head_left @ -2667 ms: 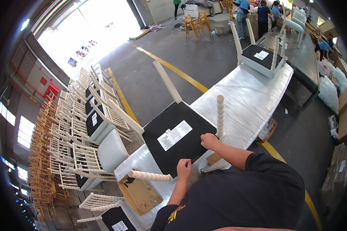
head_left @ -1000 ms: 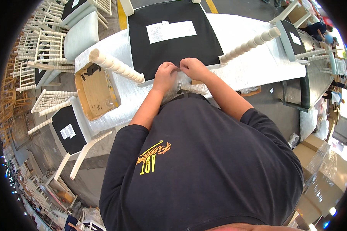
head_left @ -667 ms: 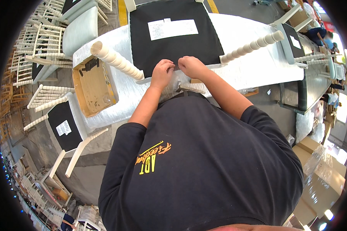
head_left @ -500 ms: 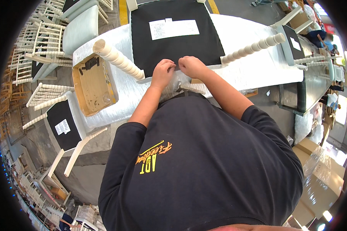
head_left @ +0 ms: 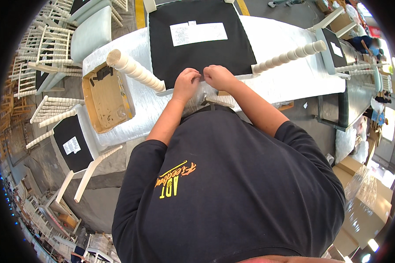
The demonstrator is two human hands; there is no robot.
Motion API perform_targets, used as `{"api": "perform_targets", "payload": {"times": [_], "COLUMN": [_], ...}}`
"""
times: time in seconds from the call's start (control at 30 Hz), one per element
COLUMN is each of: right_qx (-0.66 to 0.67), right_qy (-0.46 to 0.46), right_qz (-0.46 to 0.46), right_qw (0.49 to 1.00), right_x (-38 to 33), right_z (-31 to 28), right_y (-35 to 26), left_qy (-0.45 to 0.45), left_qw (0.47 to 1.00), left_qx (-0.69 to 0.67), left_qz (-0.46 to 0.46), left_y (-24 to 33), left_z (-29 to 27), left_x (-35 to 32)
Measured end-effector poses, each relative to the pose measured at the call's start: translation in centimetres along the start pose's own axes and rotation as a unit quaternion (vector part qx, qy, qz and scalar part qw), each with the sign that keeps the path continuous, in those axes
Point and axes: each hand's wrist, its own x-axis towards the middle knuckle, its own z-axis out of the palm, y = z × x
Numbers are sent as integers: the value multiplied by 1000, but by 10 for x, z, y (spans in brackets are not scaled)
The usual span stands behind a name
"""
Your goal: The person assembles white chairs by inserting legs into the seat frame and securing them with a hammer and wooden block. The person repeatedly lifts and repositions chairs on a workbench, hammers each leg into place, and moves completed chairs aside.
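Note:
An upturned chair (head_left: 193, 57) lies in front of me, its black underside cloth facing up with a white label (head_left: 198, 34) on it. Two pale turned legs (head_left: 136, 70) stick up at its near corners. At the middle of the seat's near edge, my left hand (head_left: 187, 83) has its fingers curled together. Close beside it, my right hand (head_left: 218, 77) is bent in the same way against that edge. Whatever lies between the fingertips is too small or hidden to make out.
The chair rests on a plastic-wrapped table (head_left: 285, 61). At its left end sits an open cardboard box (head_left: 105, 98) with small dark pieces. Another upturned chair (head_left: 74, 140) stands left, with stacked chairs (head_left: 52, 48) beyond. Cardboard cartons (head_left: 364, 206) stand at right; a person (head_left: 362, 44) is far right.
Both hands stay at the seat's near edge with hardly any shift. The view has moved very slightly.

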Motion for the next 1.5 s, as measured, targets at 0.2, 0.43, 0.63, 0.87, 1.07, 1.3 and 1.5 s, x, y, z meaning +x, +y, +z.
{"api": "perform_targets", "payload": {"times": [0.2,0.43,0.63,0.87,1.07,1.3,1.5], "right_qx": [4,-4,53,129,-17,-60,1], "right_qy": [1,-6,-32,39,-134,-75,-98], "right_qz": [-5,24,72,105,148,191,260], "right_qw": [1000,1000,996,985,980,977,961], "right_x": [-1,0,-3,-45,-107,-118,-126], "right_z": [-1,1,-14,-29,42,97,79], "right_y": [-2,-5,-2,2,30,33,30], "left_qy": [-1,2,-4,-13,-21,-46,-81], "left_qw": [1000,999,999,995,970,954,928], "left_qx": [-1,25,20,78,241,296,365], "left_qz": [-6,46,31,56,35,24,-3], "left_y": [3,-4,-1,-1,18,13,0], "left_z": [-1,-1,-1,-7,-29,-35,-23], "left_x": [0,1,2,-2,-14,-27,-31]}}
